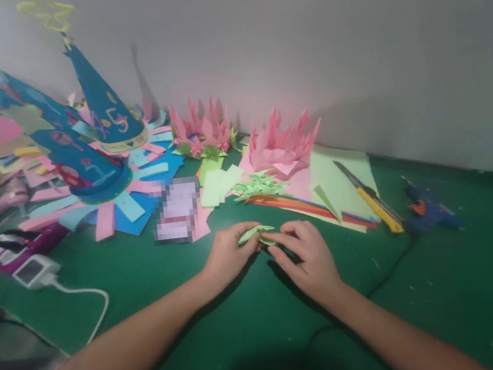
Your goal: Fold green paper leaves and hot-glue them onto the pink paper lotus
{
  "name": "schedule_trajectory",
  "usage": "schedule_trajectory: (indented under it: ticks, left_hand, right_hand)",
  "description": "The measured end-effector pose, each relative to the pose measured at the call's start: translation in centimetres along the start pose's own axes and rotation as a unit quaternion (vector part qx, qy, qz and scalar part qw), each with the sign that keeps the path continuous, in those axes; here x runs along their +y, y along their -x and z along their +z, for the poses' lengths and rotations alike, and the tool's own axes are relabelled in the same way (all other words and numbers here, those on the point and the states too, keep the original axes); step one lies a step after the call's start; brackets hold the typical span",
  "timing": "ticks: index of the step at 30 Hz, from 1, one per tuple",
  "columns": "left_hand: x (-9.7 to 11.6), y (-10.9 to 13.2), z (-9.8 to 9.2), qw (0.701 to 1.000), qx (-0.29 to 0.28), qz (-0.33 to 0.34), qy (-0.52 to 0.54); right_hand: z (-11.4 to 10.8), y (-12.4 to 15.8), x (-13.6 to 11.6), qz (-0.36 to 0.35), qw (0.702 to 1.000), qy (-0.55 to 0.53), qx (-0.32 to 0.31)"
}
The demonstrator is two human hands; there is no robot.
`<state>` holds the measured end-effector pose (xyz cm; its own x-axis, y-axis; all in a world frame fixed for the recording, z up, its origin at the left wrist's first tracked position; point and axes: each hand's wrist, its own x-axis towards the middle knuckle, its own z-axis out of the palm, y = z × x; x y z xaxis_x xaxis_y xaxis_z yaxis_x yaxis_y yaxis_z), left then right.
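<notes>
Now your left hand (228,257) pinches folded light-green paper (248,234), likely flimsy, at nine o'clock; right hand (308,256), hold unclear

A plain grey wall (391,44), dimmer toward two o'clock, stood at twelve o'clock behind a green-topped table (475,283).

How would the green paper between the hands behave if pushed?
The green paper should be light: its visible edges look thin. It would probably bend or crease easily, since it already looks folded. Rolling seems unlikely while the left hand pinches it.
</notes>
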<state>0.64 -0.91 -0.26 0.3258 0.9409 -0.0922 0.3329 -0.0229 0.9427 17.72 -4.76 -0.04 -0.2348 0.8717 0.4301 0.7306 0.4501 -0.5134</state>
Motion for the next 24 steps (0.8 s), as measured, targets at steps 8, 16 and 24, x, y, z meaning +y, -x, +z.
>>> schedule_trajectory:
  ticks: [8, 16, 24]
  left_hand:
    - [0.1, -0.1, 0.1, 0.998, -0.009, -0.023, 0.058]
    - [0.1, -0.5, -0.1, 0.977, -0.026, -0.083, 0.195]
    - [1.1, -0.1, 0.1, 0.964, -0.050, -0.108, 0.236]
  right_hand:
    - [0.1, 0.0, 0.0, 0.000, 1.000, -0.006, -0.012]
    - [0.1, 0.0, -0.1, -0.011, 1.000, 0.016, -0.020]
    - [0.7, 0.0, -0.1, 0.119, 0.978, -0.168, 0.031]
